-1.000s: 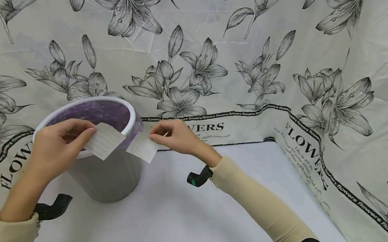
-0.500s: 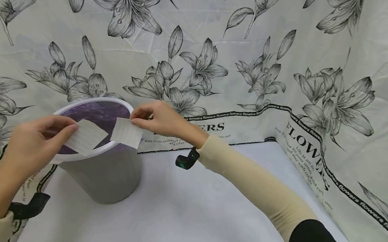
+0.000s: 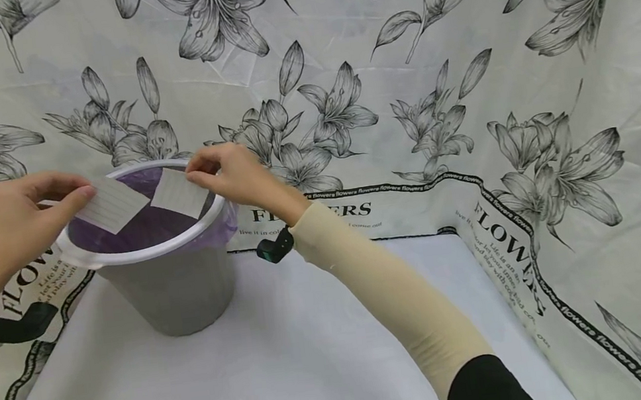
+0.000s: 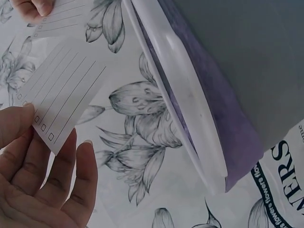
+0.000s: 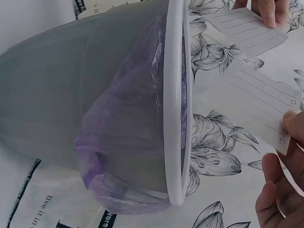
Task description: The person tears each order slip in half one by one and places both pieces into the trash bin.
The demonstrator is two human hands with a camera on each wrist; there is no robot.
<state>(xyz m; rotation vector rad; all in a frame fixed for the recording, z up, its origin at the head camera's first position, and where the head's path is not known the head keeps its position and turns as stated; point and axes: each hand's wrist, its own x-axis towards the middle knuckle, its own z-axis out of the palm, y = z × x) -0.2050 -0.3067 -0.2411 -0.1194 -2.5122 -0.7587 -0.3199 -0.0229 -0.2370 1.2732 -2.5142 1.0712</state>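
Note:
My left hand [image 3: 19,220] pinches a lined piece of paper [image 3: 112,202] by its edge, thumb on top. In the left wrist view this paper [image 4: 61,92] shows ruled lines and small checkboxes. A second lined piece of paper [image 3: 178,194] is pinched between the thumb and fingers of my right hand [image 3: 236,177]. The right wrist view shows checkboxes on that paper [image 5: 261,104] as well. Both pieces are held above the mouth of a grey trash bin [image 3: 173,295], which has a white rim [image 3: 123,256] and a purple bag [image 3: 150,231] lining it.
The bin stands on a white tabletop [image 3: 292,363] toward the back left. Flower-printed cloth [image 3: 434,99] rises behind and along the right side. Part of the purple bag [image 5: 123,123] hangs outside the rim. Black wrist cameras [image 3: 275,245] sit at both sleeves.
Both hands have moved left and up with their pieces of paper, from in front of the bin's rim to over its opening. The bin has stayed in place.

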